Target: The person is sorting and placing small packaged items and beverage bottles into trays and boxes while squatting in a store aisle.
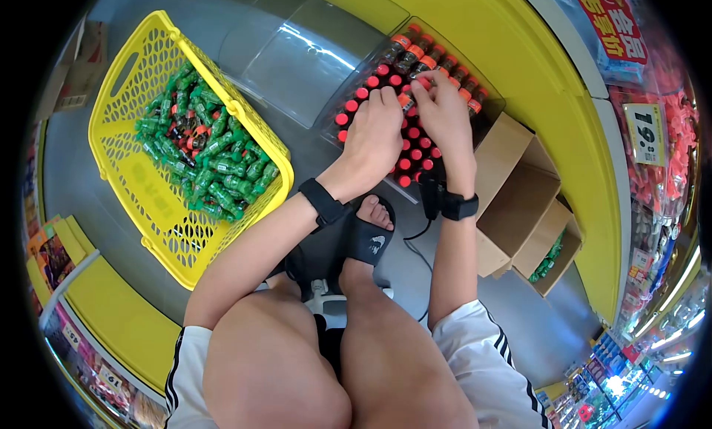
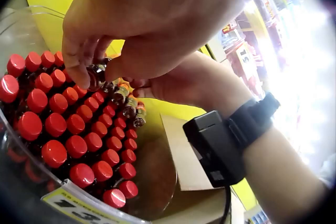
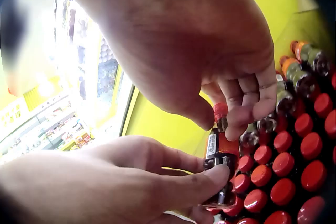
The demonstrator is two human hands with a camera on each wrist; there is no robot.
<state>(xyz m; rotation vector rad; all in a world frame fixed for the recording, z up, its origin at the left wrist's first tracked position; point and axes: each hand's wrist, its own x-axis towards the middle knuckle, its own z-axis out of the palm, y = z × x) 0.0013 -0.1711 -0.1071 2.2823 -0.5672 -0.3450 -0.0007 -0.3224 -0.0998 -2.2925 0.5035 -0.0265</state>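
Red-capped bottle, cap uppermost, is pinched by the left hand and right hand together over the clear tray, apparently aligned with packed rows.

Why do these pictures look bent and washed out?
Head view: a fisheye lens bows the yellow shelf edge and yellow basket, with black corners. Left wrist view: shop lights burn the frame's right side white; the left hand looms soft, the red caps sharper. Right wrist view: the right hand fills the frame, blurred; glare whitens its left edge; the bottle both hands grip is clearer.
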